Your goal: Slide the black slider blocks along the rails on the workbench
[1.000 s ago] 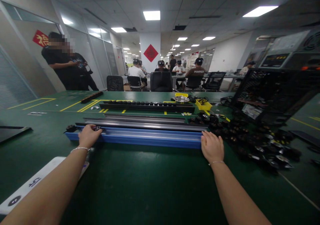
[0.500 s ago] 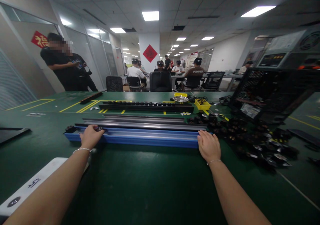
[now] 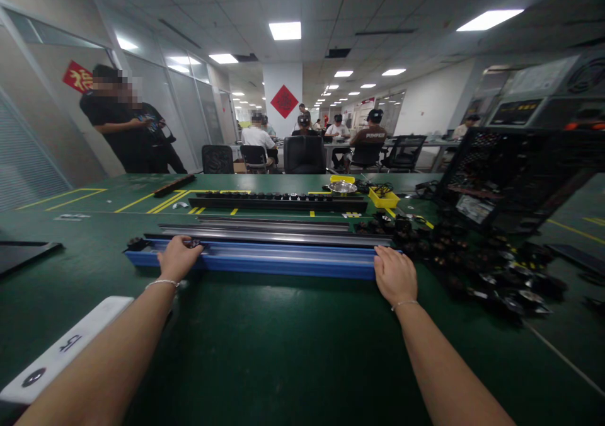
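Observation:
A long blue channel rail [image 3: 288, 263] lies crosswise on the table in front of me. My left hand [image 3: 178, 259] is closed near the rail's left end, its fingers on a small black part [image 3: 193, 243] that sits inside the channel and is partly hidden by them. Another black part [image 3: 137, 244] rests at the rail's far left end. At the right end, my right hand [image 3: 396, 276] grips the rail, its fingers close together over the top. Just behind lie long dark metal strips [image 3: 283, 236], side by side with the rail.
A heap of small black parts [image 3: 486, 262] spreads at the right, before an open computer case [image 3: 501, 174]. Farther back stand a black rail holding a row of parts [image 3: 278, 203], a yellow bin [image 3: 384, 198] and a metal dish [image 3: 343, 187]. A white device [image 3: 70, 347] lies lower left.
My left hand has slid slightly to the right along the blue rail, with the small black part at its fingers. My right hand stays at the right end.

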`<move>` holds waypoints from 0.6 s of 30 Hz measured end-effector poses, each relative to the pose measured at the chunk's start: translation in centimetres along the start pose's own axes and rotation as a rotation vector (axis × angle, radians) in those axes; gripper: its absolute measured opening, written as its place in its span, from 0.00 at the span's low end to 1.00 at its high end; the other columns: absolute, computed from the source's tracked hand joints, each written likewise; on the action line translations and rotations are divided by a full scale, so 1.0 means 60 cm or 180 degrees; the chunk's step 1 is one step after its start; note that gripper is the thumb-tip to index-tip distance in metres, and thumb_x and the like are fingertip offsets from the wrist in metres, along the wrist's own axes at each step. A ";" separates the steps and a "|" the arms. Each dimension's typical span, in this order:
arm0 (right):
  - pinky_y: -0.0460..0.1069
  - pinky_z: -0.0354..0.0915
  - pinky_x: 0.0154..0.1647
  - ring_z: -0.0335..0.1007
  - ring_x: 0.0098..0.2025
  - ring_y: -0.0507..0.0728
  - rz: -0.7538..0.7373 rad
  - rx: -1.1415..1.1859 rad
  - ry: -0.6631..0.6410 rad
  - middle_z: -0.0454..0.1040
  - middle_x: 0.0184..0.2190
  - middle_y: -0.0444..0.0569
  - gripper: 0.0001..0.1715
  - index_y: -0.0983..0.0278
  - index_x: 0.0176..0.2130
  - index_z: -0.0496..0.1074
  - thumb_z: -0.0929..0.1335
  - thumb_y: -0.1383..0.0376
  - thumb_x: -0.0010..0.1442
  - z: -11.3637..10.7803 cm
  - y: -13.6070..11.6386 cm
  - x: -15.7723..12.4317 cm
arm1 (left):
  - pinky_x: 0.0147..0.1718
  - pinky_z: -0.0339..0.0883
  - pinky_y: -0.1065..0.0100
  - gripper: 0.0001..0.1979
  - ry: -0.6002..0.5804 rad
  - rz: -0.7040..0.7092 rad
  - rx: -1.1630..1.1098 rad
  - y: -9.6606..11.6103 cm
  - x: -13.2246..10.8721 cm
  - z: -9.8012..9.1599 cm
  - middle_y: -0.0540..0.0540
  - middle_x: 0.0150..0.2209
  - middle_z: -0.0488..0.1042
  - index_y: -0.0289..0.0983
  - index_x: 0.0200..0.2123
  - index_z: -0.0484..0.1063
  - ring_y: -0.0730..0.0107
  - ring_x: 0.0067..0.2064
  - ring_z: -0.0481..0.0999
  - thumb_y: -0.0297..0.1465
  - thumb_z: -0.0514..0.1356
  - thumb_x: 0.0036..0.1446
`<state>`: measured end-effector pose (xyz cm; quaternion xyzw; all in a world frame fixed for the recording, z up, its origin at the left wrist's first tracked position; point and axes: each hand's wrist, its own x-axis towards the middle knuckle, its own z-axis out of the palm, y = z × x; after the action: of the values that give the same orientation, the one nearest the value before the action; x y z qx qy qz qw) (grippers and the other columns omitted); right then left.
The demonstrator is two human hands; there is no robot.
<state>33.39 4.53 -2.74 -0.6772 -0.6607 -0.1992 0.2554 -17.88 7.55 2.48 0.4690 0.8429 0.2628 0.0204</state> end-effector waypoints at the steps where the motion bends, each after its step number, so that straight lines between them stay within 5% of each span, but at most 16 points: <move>1: 0.54 0.51 0.56 0.62 0.53 0.57 -0.0001 -0.0003 -0.0010 0.71 0.51 0.49 0.26 0.65 0.51 0.69 0.52 0.60 0.64 0.000 0.000 0.000 | 0.53 0.51 0.48 0.24 -0.0008 0.0002 -0.0004 0.001 -0.001 0.000 0.36 0.50 0.70 0.34 0.47 0.64 0.49 0.53 0.68 0.41 0.57 0.49; 18: 0.53 0.55 0.52 0.62 0.52 0.57 -0.0083 -0.0011 0.0029 0.72 0.50 0.49 0.24 0.61 0.50 0.71 0.54 0.62 0.63 -0.003 0.000 0.002 | 0.54 0.49 0.47 0.23 0.0080 -0.0034 -0.0102 0.018 -0.017 0.009 0.36 0.48 0.71 0.36 0.46 0.64 0.50 0.52 0.68 0.41 0.56 0.48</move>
<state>33.43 4.53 -2.53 -0.6680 -0.6680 -0.2068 0.2546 -16.32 7.39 2.29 0.4608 0.8413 0.2821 0.0188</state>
